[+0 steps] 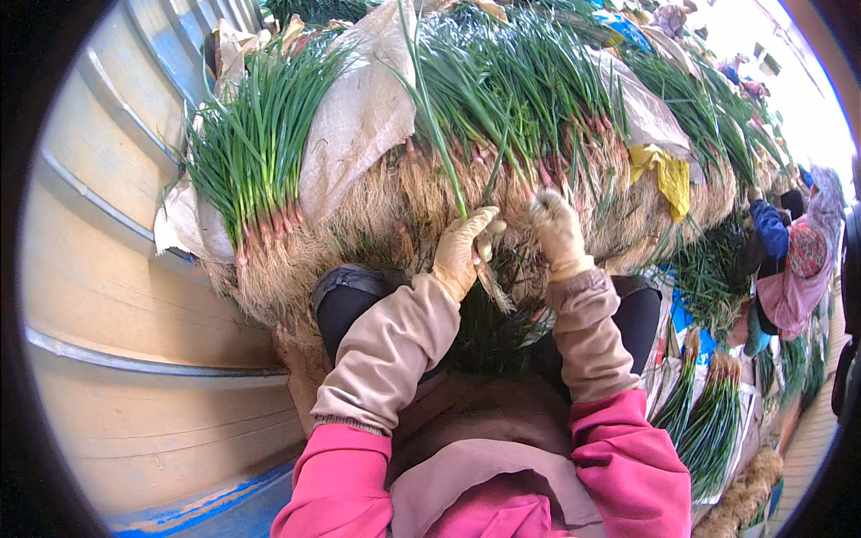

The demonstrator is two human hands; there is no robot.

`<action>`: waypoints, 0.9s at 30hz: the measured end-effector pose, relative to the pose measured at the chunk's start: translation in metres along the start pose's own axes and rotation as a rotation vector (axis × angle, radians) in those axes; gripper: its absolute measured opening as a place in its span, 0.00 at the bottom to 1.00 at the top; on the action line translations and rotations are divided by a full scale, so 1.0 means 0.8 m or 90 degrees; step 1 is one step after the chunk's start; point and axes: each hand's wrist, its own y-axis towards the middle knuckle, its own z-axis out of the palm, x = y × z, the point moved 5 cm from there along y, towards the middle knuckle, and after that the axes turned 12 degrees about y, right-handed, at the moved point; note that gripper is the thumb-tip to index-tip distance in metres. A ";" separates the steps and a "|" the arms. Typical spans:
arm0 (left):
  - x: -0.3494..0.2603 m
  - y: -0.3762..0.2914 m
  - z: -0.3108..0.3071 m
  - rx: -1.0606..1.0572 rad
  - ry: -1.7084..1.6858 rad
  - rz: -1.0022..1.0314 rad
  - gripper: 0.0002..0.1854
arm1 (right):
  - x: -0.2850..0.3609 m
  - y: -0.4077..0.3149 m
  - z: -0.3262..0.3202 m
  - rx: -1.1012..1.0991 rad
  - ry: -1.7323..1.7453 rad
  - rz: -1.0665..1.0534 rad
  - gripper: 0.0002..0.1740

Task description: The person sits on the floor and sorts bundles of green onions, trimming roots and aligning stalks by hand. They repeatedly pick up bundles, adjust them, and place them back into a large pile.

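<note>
Both my hands wear pale yellow gloves. My left hand (pixel 467 252) is closed around the base of a green onion stalk (pixel 449 168), whose leaves point up and whose pale roots hang below the fist. Level with it on the right, my right hand (pixel 559 232) is blurred, its fingers bent beside the reddish base of another stalk; whether it grips that stalk cannot be told. Beyond both hands lies a long heap of green onions (pixel 498 81), roots facing me. A separate bunch of green onions (pixel 269 168) leans at the left. Loose dark green leaves lie between my knees.
A ribbed metal wall (pixel 121 282) runs along the left. Woven plastic sacks (pixel 363 101) and a yellow plastic bag (pixel 662 175) lie over the heap. At the right a person (pixel 800 255) sits close to the heap. Onion bundles (pixel 714 417) lie on the floor at the lower right.
</note>
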 end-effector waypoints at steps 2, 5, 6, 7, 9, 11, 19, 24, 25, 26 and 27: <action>-0.004 0.001 0.010 0.015 0.012 0.008 0.10 | 0.004 -0.043 0.018 0.028 0.080 0.003 0.07; 0.006 0.009 0.016 0.023 0.083 -0.032 0.10 | -0.005 -0.077 0.044 0.003 0.095 -0.183 0.11; 0.001 0.006 0.021 0.020 0.092 -0.038 0.11 | -0.008 -0.082 0.049 0.061 0.096 -0.124 0.11; 0.003 0.006 0.020 0.018 0.084 -0.044 0.11 | -0.011 -0.088 0.053 0.120 0.097 -0.066 0.11; 0.010 0.003 0.011 0.007 0.068 -0.056 0.11 | -0.022 -0.092 0.053 0.058 0.058 -0.178 0.11; 0.013 0.005 0.005 0.012 0.086 -0.022 0.11 | -0.088 -0.090 0.055 0.032 0.437 0.074 0.10; -0.023 -0.030 -0.006 -0.033 0.069 -0.007 0.12 | -0.203 -0.082 0.009 0.061 0.080 0.193 0.10; -0.001 -0.038 -0.021 0.001 0.053 -0.029 0.11 | -0.045 -0.040 0.075 0.192 0.230 0.186 0.15; -0.002 -0.042 -0.019 0.021 0.052 -0.037 0.11 | -0.041 -0.031 0.095 0.163 0.449 0.322 0.15; 0.003 -0.041 -0.021 0.025 0.030 -0.056 0.12 | -0.022 -0.024 0.110 0.173 0.474 0.330 0.15; 0.004 -0.041 -0.019 0.052 0.030 -0.059 0.12 | -0.009 -0.018 0.114 0.179 0.492 0.335 0.15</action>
